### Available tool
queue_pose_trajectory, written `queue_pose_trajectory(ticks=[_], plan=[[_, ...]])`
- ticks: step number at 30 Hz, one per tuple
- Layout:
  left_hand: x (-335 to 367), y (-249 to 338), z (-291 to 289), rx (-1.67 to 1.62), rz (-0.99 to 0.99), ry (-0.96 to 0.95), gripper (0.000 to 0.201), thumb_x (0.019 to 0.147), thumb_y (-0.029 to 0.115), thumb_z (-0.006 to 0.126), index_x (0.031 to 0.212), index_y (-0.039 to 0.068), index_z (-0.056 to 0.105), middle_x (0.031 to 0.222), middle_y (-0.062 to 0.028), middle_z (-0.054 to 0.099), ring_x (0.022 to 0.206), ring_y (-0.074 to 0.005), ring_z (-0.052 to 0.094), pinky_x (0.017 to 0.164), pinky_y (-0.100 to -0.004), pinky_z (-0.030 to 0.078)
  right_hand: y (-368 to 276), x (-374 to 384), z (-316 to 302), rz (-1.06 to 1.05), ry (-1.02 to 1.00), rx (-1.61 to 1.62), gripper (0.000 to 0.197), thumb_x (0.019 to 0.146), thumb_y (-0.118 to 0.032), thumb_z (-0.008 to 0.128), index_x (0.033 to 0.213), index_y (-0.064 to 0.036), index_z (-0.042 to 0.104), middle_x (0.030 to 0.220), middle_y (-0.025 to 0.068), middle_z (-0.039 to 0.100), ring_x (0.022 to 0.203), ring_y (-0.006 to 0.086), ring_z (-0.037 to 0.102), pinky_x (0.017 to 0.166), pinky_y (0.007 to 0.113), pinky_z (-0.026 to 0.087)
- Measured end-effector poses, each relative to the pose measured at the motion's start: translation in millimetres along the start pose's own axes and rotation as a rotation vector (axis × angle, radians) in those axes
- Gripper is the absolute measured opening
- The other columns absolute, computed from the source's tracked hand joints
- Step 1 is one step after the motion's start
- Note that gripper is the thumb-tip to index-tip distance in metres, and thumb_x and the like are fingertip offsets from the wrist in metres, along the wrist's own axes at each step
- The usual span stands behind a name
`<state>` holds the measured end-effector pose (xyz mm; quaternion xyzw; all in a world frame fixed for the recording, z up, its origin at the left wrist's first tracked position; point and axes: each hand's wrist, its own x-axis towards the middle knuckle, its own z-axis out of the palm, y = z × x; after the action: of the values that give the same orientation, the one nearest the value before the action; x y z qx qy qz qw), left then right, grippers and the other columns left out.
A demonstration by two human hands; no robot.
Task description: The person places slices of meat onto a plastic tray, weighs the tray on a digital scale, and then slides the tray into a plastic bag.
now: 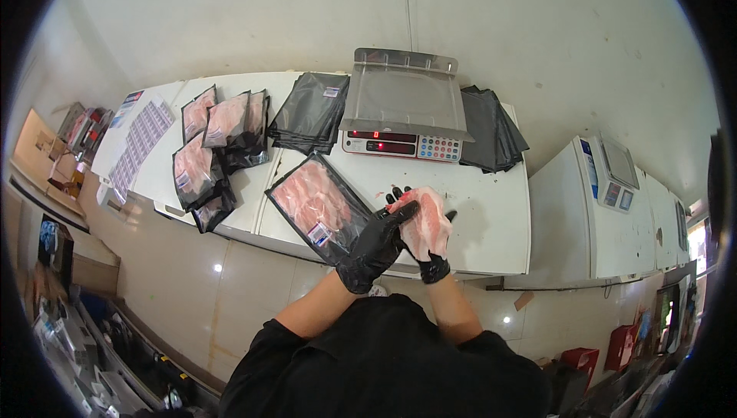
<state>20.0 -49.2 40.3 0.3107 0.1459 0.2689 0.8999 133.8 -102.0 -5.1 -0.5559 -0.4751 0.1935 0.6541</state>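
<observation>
Both my hands wear black gloves and hold a pale pink piece of raw meat [427, 224] above the front of the white counter. My left hand [373, 247] grips its left side, the thumb lying over the top. From beneath and the right, my right hand [435, 268] supports it, mostly hidden by the meat; some fingertips show at its right edge. Just left of my left hand lies a black-backed clear bag of meat slices [313, 201] with a small label. Beyond the meat stands a digital scale [403, 145] with a grey tray on top [407, 99].
Several filled meat bags [196, 166] are piled on the left of the white counter [491, 226]. Black bags [311, 111] are stacked left of the scale, and more dark bags [491, 130] right of it. A sheet of labels [143, 142] lies far left. Another scale [618, 176] sits at right.
</observation>
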Motion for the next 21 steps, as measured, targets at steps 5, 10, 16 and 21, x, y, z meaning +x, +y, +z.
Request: queue_pose_trajectory(ticks=[5,10,16,21], plan=[[1.4,14.2,0.5,0.349,0.173,0.203,0.023,0.095,0.013,0.064,0.114,0.0,0.068,0.099,-0.002,0.069,0.089,-0.0093,0.064,0.078,-0.0243,0.051,44.1,-47.7,5.5,0.146,0.051,0.466,0.038,0.106,-0.019,0.044,0.138,0.0013,0.041,0.138,0.0136,0.05,0.122,0.0185,0.053,0.105,0.038,0.044],[-6.2,19.9,-26.2,0.607,0.322,0.245,0.024,0.092,0.008,0.068,0.113,-0.003,0.069,0.1,-0.0035,0.071,0.089,-0.0081,0.062,0.081,-0.0252,0.051,21.7,-51.3,18.1,0.274,-0.043,0.573,0.04,0.106,-0.015,0.041,0.143,0.0009,0.038,0.141,0.0106,0.049,0.128,0.0175,0.048,0.109,0.03,0.04],[-2.6,27.4,-33.6,0.503,0.394,0.27,0.028,0.094,0.011,0.066,0.119,-0.002,0.064,0.102,-0.0029,0.069,0.093,-0.0086,0.062,0.082,-0.0258,0.051,6.4,-43.9,13.3,0.676,0.014,1.237,0.04,0.102,-0.02,0.05,0.138,-0.0051,0.046,0.121,0.0123,0.058,0.103,0.0202,0.059,0.089,0.036,0.052],[-6.8,31.6,-35.9,0.609,0.243,0.276,0.028,0.097,0.018,0.064,0.115,-0.003,0.066,0.1,-0.0034,0.069,0.09,-0.0089,0.061,0.08,-0.027,0.051,-29.0,-22.2,14.6,0.802,0.16,1.307,0.035,0.1,-0.023,0.052,0.132,-0.0073,0.052,0.106,0.0098,0.063,0.083,0.0178,0.064,0.074,0.033,0.058]])
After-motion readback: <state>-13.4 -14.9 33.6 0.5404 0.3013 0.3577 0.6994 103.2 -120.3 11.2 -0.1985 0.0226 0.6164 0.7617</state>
